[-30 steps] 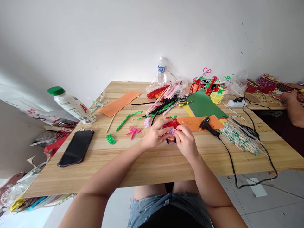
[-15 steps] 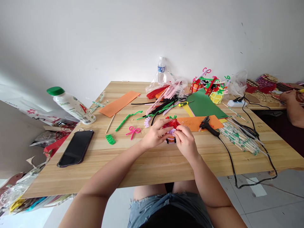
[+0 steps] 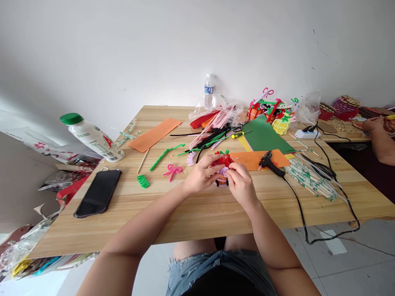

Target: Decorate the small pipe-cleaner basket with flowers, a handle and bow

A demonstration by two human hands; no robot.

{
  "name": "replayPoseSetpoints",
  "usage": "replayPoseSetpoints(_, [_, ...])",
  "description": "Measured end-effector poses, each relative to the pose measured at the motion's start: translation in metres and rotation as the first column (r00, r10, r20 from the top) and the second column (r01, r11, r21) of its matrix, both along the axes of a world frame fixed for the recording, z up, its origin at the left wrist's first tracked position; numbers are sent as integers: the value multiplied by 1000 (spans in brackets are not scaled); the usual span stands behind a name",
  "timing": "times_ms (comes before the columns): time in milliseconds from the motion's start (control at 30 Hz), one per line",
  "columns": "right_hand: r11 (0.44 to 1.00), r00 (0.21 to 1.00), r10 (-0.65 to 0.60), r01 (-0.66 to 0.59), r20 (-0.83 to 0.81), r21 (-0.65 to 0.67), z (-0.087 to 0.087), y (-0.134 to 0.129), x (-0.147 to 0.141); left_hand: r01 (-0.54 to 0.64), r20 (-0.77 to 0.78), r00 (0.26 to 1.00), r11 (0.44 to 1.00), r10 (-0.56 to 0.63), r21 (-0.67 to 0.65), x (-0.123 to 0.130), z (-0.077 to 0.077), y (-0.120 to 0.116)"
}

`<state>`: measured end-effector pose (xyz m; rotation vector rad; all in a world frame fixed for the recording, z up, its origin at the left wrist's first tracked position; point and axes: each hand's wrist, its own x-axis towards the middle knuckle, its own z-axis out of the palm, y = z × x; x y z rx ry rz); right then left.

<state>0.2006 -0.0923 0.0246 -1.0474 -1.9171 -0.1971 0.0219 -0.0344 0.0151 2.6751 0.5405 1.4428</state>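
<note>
Both my hands meet over a small pipe-cleaner basket [image 3: 221, 182], orange with black and lilac bands, standing near the middle of the table. Red and green pipe-cleaner pieces [image 3: 226, 158] show at its top. My left hand [image 3: 203, 174] has its fingers closed on the lilac and red fuzzy pieces. From the other side, my right hand [image 3: 242, 183] pinches at the lilac part [image 3: 222, 170]. The fingertips hide much of the basket's upper half. Left of my hands lie a pink pipe-cleaner bow [image 3: 173, 171], a green coil [image 3: 143, 181] and a green wrapped stem [image 3: 163, 157].
A black glue gun [image 3: 271, 163] rests on orange card [image 3: 247, 160], its cord looping off the front edge. Wrapped sticks [image 3: 311, 179] lie at right. A phone [image 3: 98, 193] and a white bottle [image 3: 95, 137] are at left. Another person's hand [image 3: 375, 123] shows at far right.
</note>
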Motion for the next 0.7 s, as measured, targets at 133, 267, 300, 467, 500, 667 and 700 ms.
replayPoseSetpoints(133, [1000, 1000, -1, 1, -2, -24, 1, 0, 0, -6, -2, 1000, 1000, 6, -7, 0, -1, 1])
replayPoseSetpoints(267, [1000, 1000, -11, 11, 4, 4, -1, 0, 0, 12, -8, 1000, 1000, -12, -7, -2, -1, 1])
replayPoseSetpoints(300, [1000, 1000, -8, 8, -2, 13, -2, 1, 1, 17, -12, 1000, 1000, -17, -7, -2, -1, 1])
replayPoseSetpoints(467, [999, 998, 35, -34, -58, 26, -2, 1, 4, 22, -38, 999, 1000, -21, 3, -3, -1, 0])
replayPoseSetpoints(500, [999, 995, 49, -47, -86, 20, 0, 0, 5, 26, -42, 999, 1000, -25, 6, -3, -2, 0])
replayPoseSetpoints(667, [997, 946, 39, -59, -322, -51, 4, -1, 13, 17, -58, 998, 1000, -17, 0, -5, -1, 2])
replayPoseSetpoints(700, [996, 927, 16, -48, -374, -75, 2, 1, 15, 6, -57, 998, 1000, -6, -1, -5, -1, 1])
